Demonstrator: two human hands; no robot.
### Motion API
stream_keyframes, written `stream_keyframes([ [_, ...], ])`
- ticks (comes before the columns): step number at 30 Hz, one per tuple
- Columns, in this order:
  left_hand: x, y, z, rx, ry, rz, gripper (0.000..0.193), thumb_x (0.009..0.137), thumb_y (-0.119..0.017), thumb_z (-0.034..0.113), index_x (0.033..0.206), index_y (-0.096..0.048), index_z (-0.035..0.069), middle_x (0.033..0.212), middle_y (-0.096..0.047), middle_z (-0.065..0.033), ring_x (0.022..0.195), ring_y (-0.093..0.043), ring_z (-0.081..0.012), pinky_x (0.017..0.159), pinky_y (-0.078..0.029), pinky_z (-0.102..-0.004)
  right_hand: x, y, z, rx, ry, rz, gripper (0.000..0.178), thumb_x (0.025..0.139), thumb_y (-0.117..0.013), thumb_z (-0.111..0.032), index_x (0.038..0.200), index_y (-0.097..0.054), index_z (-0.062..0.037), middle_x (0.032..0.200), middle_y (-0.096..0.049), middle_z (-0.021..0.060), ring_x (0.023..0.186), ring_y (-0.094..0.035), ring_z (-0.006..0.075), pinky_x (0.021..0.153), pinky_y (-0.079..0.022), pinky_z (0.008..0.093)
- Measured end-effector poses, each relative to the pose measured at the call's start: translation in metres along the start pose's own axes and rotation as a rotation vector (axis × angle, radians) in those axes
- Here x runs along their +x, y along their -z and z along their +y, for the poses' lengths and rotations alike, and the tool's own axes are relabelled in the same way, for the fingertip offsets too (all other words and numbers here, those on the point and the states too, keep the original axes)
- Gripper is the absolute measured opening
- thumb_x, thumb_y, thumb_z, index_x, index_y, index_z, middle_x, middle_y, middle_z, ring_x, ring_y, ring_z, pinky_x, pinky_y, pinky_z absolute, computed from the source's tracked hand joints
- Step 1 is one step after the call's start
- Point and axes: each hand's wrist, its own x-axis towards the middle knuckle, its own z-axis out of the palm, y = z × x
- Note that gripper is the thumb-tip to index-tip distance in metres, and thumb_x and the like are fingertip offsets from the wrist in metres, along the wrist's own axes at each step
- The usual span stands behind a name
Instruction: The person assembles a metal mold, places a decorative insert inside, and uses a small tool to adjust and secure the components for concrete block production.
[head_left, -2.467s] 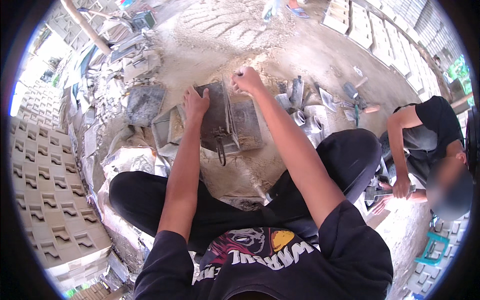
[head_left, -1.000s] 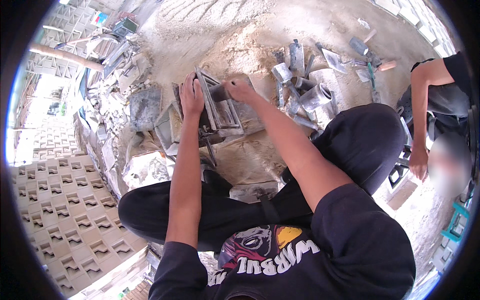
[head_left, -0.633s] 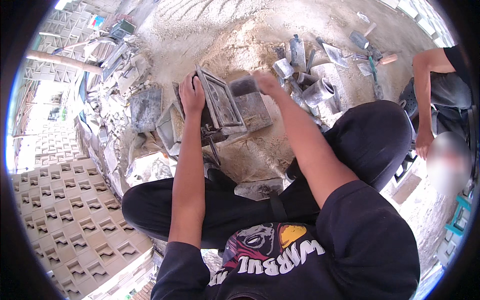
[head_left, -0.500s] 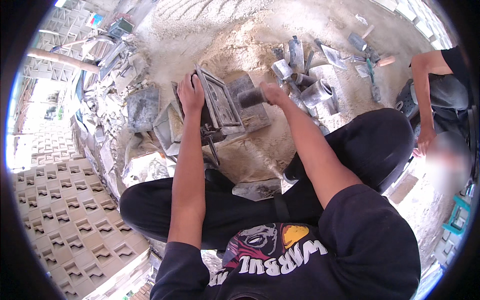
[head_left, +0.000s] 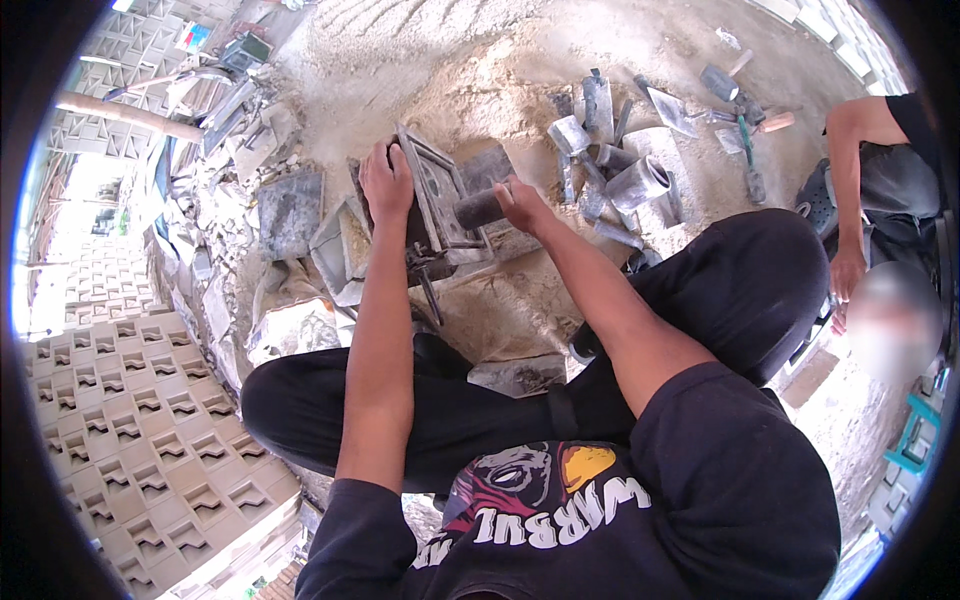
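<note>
My left hand (head_left: 387, 182) is wrapped over the upper left side of a grey rectangular metal mould (head_left: 443, 195). This mould stands tilted, its framed, recessed face turned to the right, and a rod-like handle (head_left: 427, 287) sticks out at its near end. In my right hand (head_left: 524, 206) is a short dark cylinder-shaped tool (head_left: 481, 209), gripped at its right end. The tool's left end is at the face of the mould; whether they touch I cannot tell. Behind the tool lies a flat dark plate (head_left: 487, 165) on sandy ground.
Metal cylinders (head_left: 638, 186), a trowel (head_left: 668, 110) and a mallet (head_left: 719, 83) lie at the far right. Rubble and slabs (head_left: 290, 215) are on the left, beside stacked patterned blocks (head_left: 150, 440). Another person's arm (head_left: 850, 200) is at the right edge.
My right hand has moved left with the dark cylinder-shaped tool, bringing it up to the mould's face. My left hand keeps its hold, and the mould has shifted only slightly.
</note>
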Motion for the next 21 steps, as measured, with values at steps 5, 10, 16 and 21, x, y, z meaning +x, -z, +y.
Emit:
stream_keyframes([
  [5,0.003,-0.01,0.017,0.019,0.022,0.004,0.028,0.093,-0.044,0.025,0.099,-0.058,0.002,0.097,-0.063,-0.0204,0.098,-0.056,-0.0386,0.091,-0.039,-0.0463,-0.007,0.011,0.023,-0.006,0.106,0.03,0.043,0.096,-0.042,-0.04,0.1,-0.047,0.0021,0.089,-0.058,0.032,0.09,-0.055,0.0506,0.078,-0.043,0.051],
  [10,0.001,0.002,0.0,0.021,0.041,-0.006,0.028,0.092,-0.045,0.024,0.103,-0.06,0.003,0.102,-0.064,-0.0184,0.102,-0.057,-0.0363,0.094,-0.038,-0.0446,-0.019,-0.014,0.004,0.091,0.205,-0.006,0.038,0.097,-0.04,-0.037,0.1,-0.046,0.0006,0.091,-0.056,0.0312,0.09,-0.055,0.049,0.075,-0.043,0.0502],
  [16,0.002,-0.01,0.012,0.002,0.036,-0.028,0.027,0.092,-0.046,0.023,0.106,-0.061,0.005,0.104,-0.065,-0.0165,0.102,-0.058,-0.0344,0.095,-0.038,-0.0439,0.012,-0.034,0.013,0.014,0.088,-0.173,0.038,0.1,-0.035,-0.033,0.103,-0.049,0.0016,0.092,-0.059,0.0283,0.092,-0.055,0.0487,0.078,-0.044,0.0484],
  [21,0.003,-0.007,0.009,-0.017,0.04,-0.004,0.027,0.092,-0.047,0.023,0.106,-0.061,0.005,0.106,-0.065,-0.0164,0.105,-0.057,-0.0339,0.096,-0.038,-0.0435,0.016,-0.052,0.007,-0.103,-0.193,-0.263,0.049,0.1,-0.032,-0.041,0.111,-0.051,0.0036,0.103,-0.059,0.0283,0.099,-0.054,0.0488,0.086,-0.045,0.0451],
])
